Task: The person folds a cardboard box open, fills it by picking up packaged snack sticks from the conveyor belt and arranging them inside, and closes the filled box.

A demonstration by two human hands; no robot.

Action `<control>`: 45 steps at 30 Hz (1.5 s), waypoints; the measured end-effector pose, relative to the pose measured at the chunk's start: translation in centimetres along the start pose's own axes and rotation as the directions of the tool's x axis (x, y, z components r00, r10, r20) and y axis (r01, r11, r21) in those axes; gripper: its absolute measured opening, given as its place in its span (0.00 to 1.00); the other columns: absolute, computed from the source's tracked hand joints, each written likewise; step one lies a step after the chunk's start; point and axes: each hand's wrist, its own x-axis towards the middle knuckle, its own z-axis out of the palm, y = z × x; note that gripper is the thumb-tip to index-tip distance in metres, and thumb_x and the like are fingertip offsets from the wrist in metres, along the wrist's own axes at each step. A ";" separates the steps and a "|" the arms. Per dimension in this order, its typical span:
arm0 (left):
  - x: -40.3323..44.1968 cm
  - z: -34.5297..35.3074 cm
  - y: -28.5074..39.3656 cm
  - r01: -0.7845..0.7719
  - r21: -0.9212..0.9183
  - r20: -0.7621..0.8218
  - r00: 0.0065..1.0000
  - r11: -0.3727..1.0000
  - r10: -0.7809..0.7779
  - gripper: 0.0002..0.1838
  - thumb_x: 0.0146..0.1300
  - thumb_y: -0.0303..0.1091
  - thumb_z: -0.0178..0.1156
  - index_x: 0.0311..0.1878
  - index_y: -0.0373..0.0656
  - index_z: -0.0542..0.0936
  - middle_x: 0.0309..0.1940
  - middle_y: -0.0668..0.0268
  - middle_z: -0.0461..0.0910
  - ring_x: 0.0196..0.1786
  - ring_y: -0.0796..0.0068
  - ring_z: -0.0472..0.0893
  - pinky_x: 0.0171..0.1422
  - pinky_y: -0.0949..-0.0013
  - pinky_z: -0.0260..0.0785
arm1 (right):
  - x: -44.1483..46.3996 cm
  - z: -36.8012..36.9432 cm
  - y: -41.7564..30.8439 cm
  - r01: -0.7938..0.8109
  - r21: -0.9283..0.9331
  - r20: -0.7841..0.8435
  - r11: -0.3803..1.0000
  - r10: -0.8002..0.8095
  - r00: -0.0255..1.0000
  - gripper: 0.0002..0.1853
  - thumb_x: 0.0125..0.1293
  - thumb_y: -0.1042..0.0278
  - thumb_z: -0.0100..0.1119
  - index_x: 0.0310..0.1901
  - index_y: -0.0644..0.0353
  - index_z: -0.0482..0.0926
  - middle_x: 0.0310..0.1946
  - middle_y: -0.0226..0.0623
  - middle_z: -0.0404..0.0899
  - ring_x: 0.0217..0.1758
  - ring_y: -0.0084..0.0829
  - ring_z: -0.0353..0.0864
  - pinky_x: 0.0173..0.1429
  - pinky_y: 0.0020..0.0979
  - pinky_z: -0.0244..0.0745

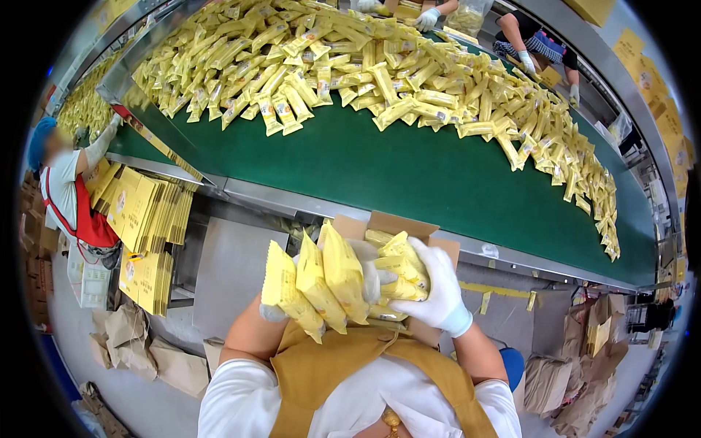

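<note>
My left hand [371, 281], in a pale glove, is closed around several yellow wrapped packets [310, 285] standing side by side in a row. Most of that hand is hidden behind them. Just to the right, my right hand [439, 290], in a white glove, curls its fingers over a few more yellow packets [401, 266]. These lie at the mouth of an open cardboard box [394, 223] in front of my chest. The box's flaps show at the back and right; packets and hands cover much of its inside.
A green conveyor belt [380, 171] with a metal edge runs ahead, heaped with yellow packets [292, 66]. Flat yellow cartons [139, 212] are stacked at left beside a co-worker [69, 190] in a red apron. Other gloved workers stand across the belt. Brown paper bags [131, 336] lie on the floor.
</note>
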 end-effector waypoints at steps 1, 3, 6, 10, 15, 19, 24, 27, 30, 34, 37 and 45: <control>-0.6 0.4 0.3 0.046 0.037 -0.050 0.998 0.998 -0.044 0.29 0.74 0.50 0.56 0.73 0.49 0.70 0.32 0.57 0.80 0.39 0.60 0.80 0.74 0.36 0.58 | -0.1 0.1 0.1 0.054 -0.078 -0.071 0.995 -0.059 0.996 0.52 0.42 0.50 0.82 0.68 0.65 0.70 0.54 0.49 0.76 0.56 0.49 0.75 0.64 0.44 0.65; -1.0 1.6 0.8 0.071 -0.014 -0.075 0.995 0.997 -0.072 0.25 0.76 0.46 0.53 0.70 0.44 0.71 0.37 0.55 0.81 0.43 0.60 0.81 0.69 0.46 0.66 | -0.4 0.4 0.2 0.141 -0.243 -0.196 0.960 -0.190 0.962 0.54 0.39 0.47 0.83 0.67 0.65 0.70 0.52 0.46 0.77 0.53 0.47 0.75 0.60 0.45 0.65; -1.1 2.7 0.8 0.019 -0.162 -0.060 0.998 0.987 -0.029 0.23 0.76 0.45 0.51 0.63 0.36 0.75 0.49 0.53 0.84 0.52 0.63 0.83 0.61 0.65 0.77 | -0.6 0.6 0.1 0.132 -0.312 -0.229 0.941 -0.209 0.951 0.54 0.39 0.45 0.82 0.67 0.66 0.71 0.50 0.44 0.78 0.53 0.45 0.75 0.58 0.44 0.65; -1.4 0.3 1.1 -0.015 0.044 0.017 1.000 0.999 0.014 0.21 0.77 0.43 0.48 0.59 0.37 0.78 0.47 0.56 0.84 0.51 0.68 0.83 0.58 0.66 0.78 | -0.1 -0.2 0.0 0.090 -0.407 0.001 0.909 -0.098 0.995 0.51 0.42 0.43 0.80 0.66 0.63 0.71 0.45 0.42 0.77 0.49 0.43 0.75 0.55 0.44 0.65; 1.6 2.8 2.9 0.144 0.434 -0.123 0.987 0.890 -0.100 0.50 0.45 0.40 0.77 0.72 0.39 0.65 0.60 0.58 0.76 0.59 0.63 0.79 0.67 0.63 0.72 | -0.9 2.8 0.2 0.208 -0.489 0.438 0.847 0.032 0.898 0.47 0.50 0.37 0.74 0.66 0.60 0.70 0.43 0.41 0.77 0.47 0.41 0.77 0.52 0.41 0.68; 4.3 0.7 -2.0 -0.010 0.893 -0.012 0.999 0.450 0.045 0.56 0.47 0.57 0.77 0.74 0.39 0.63 0.60 0.55 0.75 0.60 0.60 0.77 0.69 0.59 0.68 | -3.3 8.3 2.6 0.226 -0.467 0.512 0.855 0.054 0.857 0.49 0.52 0.33 0.71 0.67 0.62 0.68 0.53 0.45 0.76 0.52 0.42 0.79 0.55 0.43 0.72; 5.3 -2.2 -8.1 -0.077 0.943 0.072 0.997 -0.322 -0.028 0.57 0.46 0.61 0.75 0.75 0.39 0.63 0.58 0.52 0.75 0.63 0.51 0.74 0.69 0.52 0.63 | -2.7 7.7 1.5 0.075 -0.433 0.681 0.898 0.272 0.680 0.48 0.55 0.34 0.68 0.64 0.69 0.68 0.56 0.52 0.75 0.57 0.45 0.78 0.60 0.43 0.74; 4.9 -2.9 -9.4 -0.074 0.876 0.043 0.996 -0.476 -0.077 0.55 0.50 0.60 0.73 0.75 0.39 0.62 0.56 0.53 0.75 0.62 0.50 0.73 0.69 0.49 0.60 | -4.7 6.8 2.9 0.250 -0.304 0.556 0.919 -0.042 0.830 0.39 0.56 0.44 0.70 0.60 0.66 0.70 0.50 0.46 0.77 0.53 0.43 0.80 0.58 0.40 0.75; 4.6 -2.5 -9.4 -0.061 0.866 -0.010 0.990 -0.496 -0.139 0.52 0.54 0.59 0.69 0.76 0.37 0.62 0.57 0.52 0.74 0.64 0.51 0.72 0.71 0.46 0.57 | -6.4 6.2 2.8 0.351 -0.360 0.443 0.864 -0.173 0.880 0.33 0.56 0.50 0.70 0.58 0.62 0.72 0.48 0.42 0.77 0.53 0.40 0.78 0.57 0.39 0.74; 2.8 -1.7 -9.9 -0.110 0.851 0.003 0.979 -0.513 -0.205 0.49 0.61 0.62 0.59 0.75 0.31 0.61 0.69 0.38 0.65 0.75 0.41 0.61 0.78 0.38 0.47 | -5.9 5.5 1.7 0.314 -0.486 0.530 0.816 -0.010 0.848 0.22 0.55 0.50 0.70 0.48 0.53 0.82 0.43 0.37 0.77 0.48 0.38 0.78 0.51 0.38 0.74; 2.0 -0.6 -9.4 -0.128 0.836 -0.027 0.962 -0.534 -0.273 0.50 0.64 0.65 0.54 0.74 0.29 0.60 0.74 0.33 0.56 0.80 0.37 0.53 0.80 0.36 0.39 | -5.6 4.8 2.6 0.233 -0.330 0.532 0.915 -0.024 0.847 0.12 0.58 0.52 0.70 0.36 0.50 0.88 0.35 0.36 0.80 0.43 0.38 0.81 0.47 0.39 0.76; 1.8 1.3 -8.8 -0.114 0.785 -0.131 0.930 -0.609 -0.342 0.53 0.65 0.73 0.47 0.78 0.35 0.58 0.78 0.38 0.52 0.82 0.42 0.48 0.82 0.39 0.38 | 1.8 1.7 8.8 -0.174 -0.293 -0.388 0.940 0.049 0.920 0.23 0.58 0.48 0.71 0.47 0.56 0.83 0.40 0.44 0.85 0.45 0.42 0.84 0.49 0.41 0.77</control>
